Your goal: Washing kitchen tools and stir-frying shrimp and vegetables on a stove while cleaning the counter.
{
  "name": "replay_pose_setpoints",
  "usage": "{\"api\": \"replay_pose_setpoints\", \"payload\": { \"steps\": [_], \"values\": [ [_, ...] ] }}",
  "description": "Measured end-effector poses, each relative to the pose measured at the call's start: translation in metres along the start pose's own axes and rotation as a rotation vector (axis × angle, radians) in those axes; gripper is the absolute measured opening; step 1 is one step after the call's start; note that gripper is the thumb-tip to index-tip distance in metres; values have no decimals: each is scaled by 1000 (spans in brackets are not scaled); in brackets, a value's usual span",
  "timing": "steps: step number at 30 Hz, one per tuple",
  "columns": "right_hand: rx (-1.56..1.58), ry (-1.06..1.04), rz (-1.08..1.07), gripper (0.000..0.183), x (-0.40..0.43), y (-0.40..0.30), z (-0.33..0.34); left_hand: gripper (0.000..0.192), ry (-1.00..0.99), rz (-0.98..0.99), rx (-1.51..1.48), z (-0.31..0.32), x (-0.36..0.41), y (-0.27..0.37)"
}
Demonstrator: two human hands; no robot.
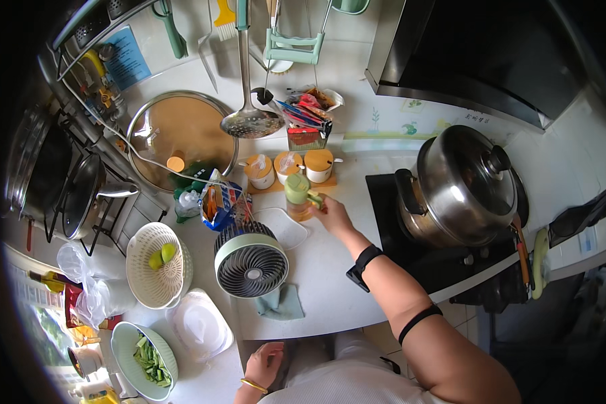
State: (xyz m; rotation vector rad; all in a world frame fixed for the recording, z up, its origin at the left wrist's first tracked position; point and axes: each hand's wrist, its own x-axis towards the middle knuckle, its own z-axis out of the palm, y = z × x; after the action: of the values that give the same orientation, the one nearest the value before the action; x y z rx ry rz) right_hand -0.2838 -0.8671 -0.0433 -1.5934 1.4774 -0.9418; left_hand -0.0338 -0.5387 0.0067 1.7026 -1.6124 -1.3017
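My right hand [329, 214] reaches across the counter and is closed around the handle of a green-topped glass oil dispenser [298, 194], which holds some amber liquid. Right behind it, three lidded seasoning jars [289, 165] stand in a row on a wooden tray. My left hand [267, 362] hangs beside the counter's near edge, fingers curled; whether they close fully is hard to see. A round green-rimmed fan [252, 265] sits between my hands, with a folded teal cloth [280, 303] at its base.
A large lidded steel pot [459, 192] stands on the black stove [384, 222] at right, under the range hood. At left are a white colander [156, 265] with two green fruits, a green basket [144, 361] of cut greens and a white dish [202, 323]. A ladle [252, 121] hangs above.
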Motion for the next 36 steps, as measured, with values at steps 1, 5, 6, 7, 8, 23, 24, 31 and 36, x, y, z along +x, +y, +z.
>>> {"api": "replay_pose_setpoints", "payload": {
  "steps": [1,5,6,7,8,23,24,31,36],
  "values": [
    [64,-44,-22,40,1,-8,5,19,5,-7,-1,3,3,4],
    [-444,-31,-200,69,5,3,-11,18,-35,-51,-47,13,15,16],
    [-445,7,-109,80,14,2,-25,18,-36,-33,-33,15,18,20],
    [-478,168,-156,81,23,2,-32,18,-38,-18,-16,17,21,21],
    [-486,242,-183,84,34,2,-35,18,-36,-23,-15,21,22,22],
    [-625,182,-211,80,108,-7,-28,18,-65,-25,32,35,28,25],
    [-592,203,-250,80,99,-8,-29,18,-65,-25,30,36,30,25],
    [-535,238,-292,78,-18,-3,-51,62,-97,199,57,65,86,34],
    [-432,66,-258,71,-129,-10,-59,116,122,248,268,90,153,47]
  ]
}}
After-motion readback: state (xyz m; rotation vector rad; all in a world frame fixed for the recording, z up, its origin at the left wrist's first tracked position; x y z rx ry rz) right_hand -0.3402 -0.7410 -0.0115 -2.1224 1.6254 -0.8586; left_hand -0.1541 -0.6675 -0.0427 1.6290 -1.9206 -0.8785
